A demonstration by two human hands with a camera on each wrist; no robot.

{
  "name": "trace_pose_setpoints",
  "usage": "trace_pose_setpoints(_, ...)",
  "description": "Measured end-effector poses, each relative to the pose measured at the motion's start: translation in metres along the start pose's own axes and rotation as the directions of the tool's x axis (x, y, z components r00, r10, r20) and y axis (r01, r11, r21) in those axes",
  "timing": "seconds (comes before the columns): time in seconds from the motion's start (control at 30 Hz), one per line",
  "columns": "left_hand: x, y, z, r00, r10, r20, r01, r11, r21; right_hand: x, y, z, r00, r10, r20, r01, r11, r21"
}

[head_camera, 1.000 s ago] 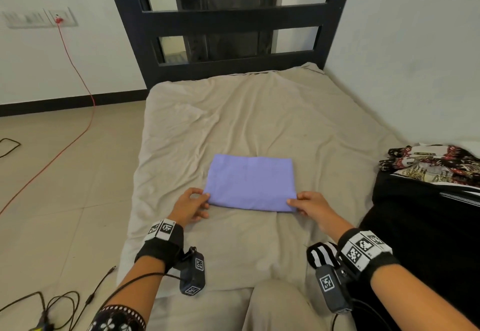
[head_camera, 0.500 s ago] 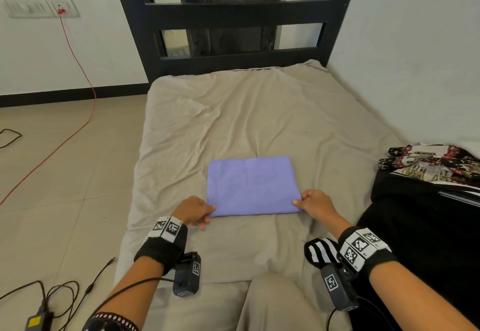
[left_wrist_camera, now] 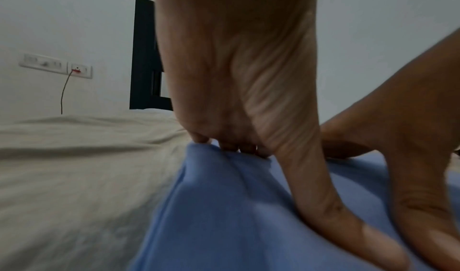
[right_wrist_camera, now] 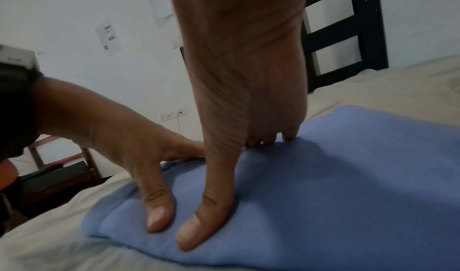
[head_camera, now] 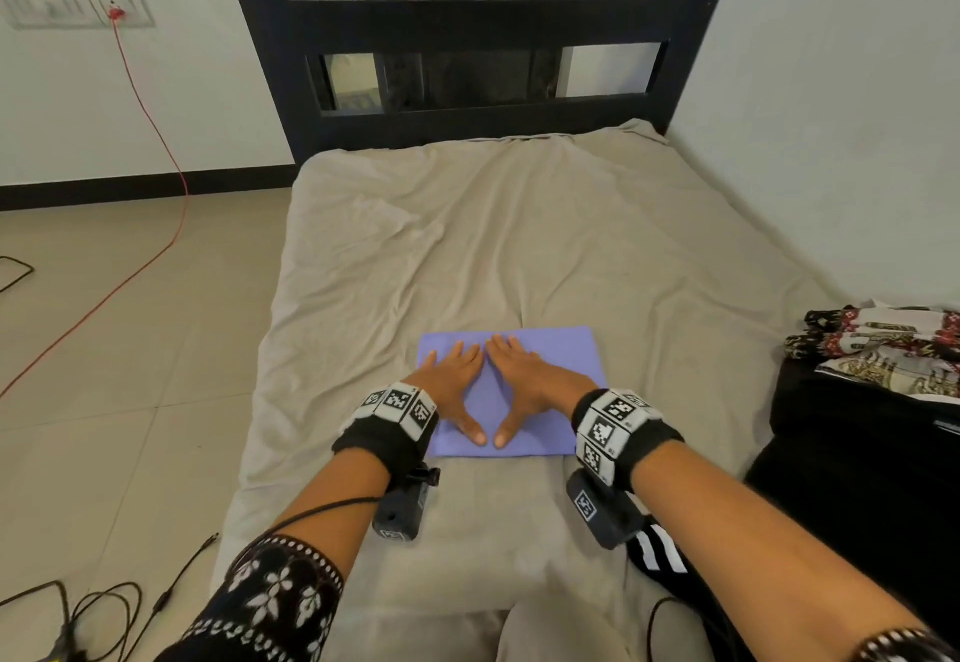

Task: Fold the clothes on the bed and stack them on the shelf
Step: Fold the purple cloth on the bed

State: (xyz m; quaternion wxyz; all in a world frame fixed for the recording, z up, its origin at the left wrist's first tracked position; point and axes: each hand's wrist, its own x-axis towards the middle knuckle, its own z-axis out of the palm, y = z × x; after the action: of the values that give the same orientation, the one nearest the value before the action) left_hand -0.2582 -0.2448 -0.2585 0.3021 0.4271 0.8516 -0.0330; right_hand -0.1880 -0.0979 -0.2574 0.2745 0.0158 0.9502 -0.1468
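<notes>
While both palms lie flat on it, the folded purple cloth (head_camera: 545,349) rests on the beige sheet of the bed (head_camera: 467,256), near the bed's front edge and about midway between its left and right edges. Left hand (head_camera: 451,385) and right hand (head_camera: 531,385) sit side by side on the cloth, fingers straight and close together, forefingers almost touching, thumbs spread toward the front edge; neither hand grips anything. In the wrist views the fingertips (left_wrist_camera: 229,147) and thumbs press into the cloth and dent it slightly. Around: a black slatted bed frame (head_camera: 483,27) stands at the bed's far edge against a white wall; a pile of patterned clothes (head_camera: 883,344) lies on dark fabric (head_camera: 857,479) at the bed's right edge, well apart from the purple cloth. A black-and-white striped item (head_camera: 657,555) lies beside the right forearm. A red cable (head_camera: 150,142) hangs from a wall socket (head_camera: 117,9) and runs across the tiled floor (head_camera: 104,401) beyond the bed's left edge, where black cables (head_camera: 104,609) also lie. Nothing lies between the hands and the cloth.
</notes>
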Motion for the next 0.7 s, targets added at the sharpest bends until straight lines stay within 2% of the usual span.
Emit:
trace_pose_setpoints(0.07, 0.006, -0.001, 0.000, 0.998, -0.039, 0.052, 0.039, 0.999, 0.016, 0.009, 0.007, 0.004, 0.999, 0.016, 0.048, -0.013, 0.998, -0.062)
trace_pose_setpoints(0.2, 0.008, -0.015, -0.001, 0.995, -0.083, 0.052, 0.074, 0.986, 0.146, -0.001, 0.038, 0.005, 0.998, 0.063, 0.003, -0.063, 0.996, -0.059)
trace_pose_setpoints(0.33, 0.006, -0.030, -0.002, 0.988, -0.115, 0.103, 0.097, 0.982, 0.160, -0.020, 0.081, 0.004, 0.984, 0.179, 0.022, -0.178, 0.983, -0.042)
trace_pose_setpoints(0.43, 0.008, -0.033, 0.002, 0.989, -0.132, 0.059, 0.123, 0.983, 0.133, -0.034, 0.101, 0.009, 0.971, 0.241, 0.013, -0.241, 0.969, 0.046)
trace_pose_setpoints(0.53, -0.002, -0.031, 0.011, 0.977, -0.208, -0.048, 0.209, 0.978, -0.001, -0.050, 0.105, 0.020, 0.968, 0.229, -0.100, -0.199, 0.947, 0.251)
trace_pose_setpoints(0.6, -0.015, -0.034, 0.024, 0.942, -0.287, -0.172, 0.254, 0.948, -0.191, -0.064, 0.107, 0.032, 0.916, 0.290, -0.276, -0.154, 0.892, 0.425)
trace_pose_setpoints(0.67, -0.029, -0.040, 0.042, 0.879, -0.377, -0.293, 0.254, 0.889, -0.381, -0.076, 0.113, 0.049, 0.809, 0.395, -0.436, -0.119, 0.835, 0.537)
trace_pose_setpoints(0.7, -0.036, -0.041, 0.051, 0.850, -0.413, -0.327, 0.239, 0.855, -0.460, -0.082, 0.114, 0.057, 0.776, 0.438, -0.453, -0.091, 0.789, 0.607)
